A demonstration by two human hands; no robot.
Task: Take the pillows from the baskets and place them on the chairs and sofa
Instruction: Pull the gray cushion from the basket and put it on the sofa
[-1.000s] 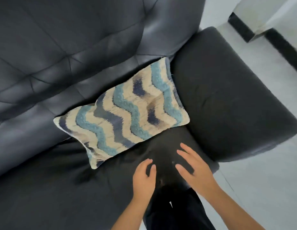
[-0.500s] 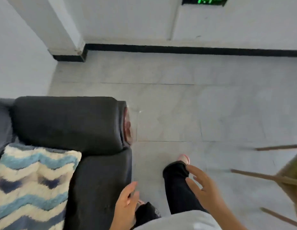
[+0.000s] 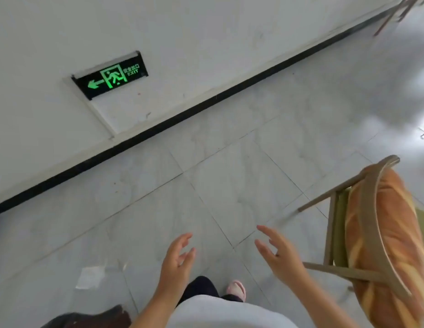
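**Hands empty above pale floor, pillow on chair at right**

Head-camera view, tilted, looking down at a pale marbled tile floor (image 3: 230, 185).

Far left, bottom edge: a dark, blurred shape (image 3: 88, 318), too indistinct to identify. Just above it, a pale rectangular patch on the tiles.

Upper left: white wall (image 3: 64, 31) carrying a glowing green exit sign (image 3: 110, 75) with an arrow, a running figure and the word EXIT. Below the sign, a black baseboard stripe (image 3: 159, 125) running diagonally from lower left to upper right where wall meets floor.

Centre bottom: left hand (image 3: 176, 261), fingers loosely spread and slightly curled, gripping nothing, held over bare floor. Beneath it, a light-coloured shirt front, a dark trouser leg and a pink slipper (image 3: 236, 287).

Right of centre: right hand (image 3: 280, 254), fingers parted and extended, palm turned toward the left hand, likewise holding nothing. Both hands apart from each other.

Right side: wooden chair (image 3: 334, 233) with a light frame and a curved backrest rail. Resting on it, behind the rail, a long orange-brown pillow (image 3: 395, 245) printed like a loaf of bread, near the right hand yet not touched by it.

Top right corner: thin wooden legs of another piece of furniture (image 3: 395, 13), blurred.
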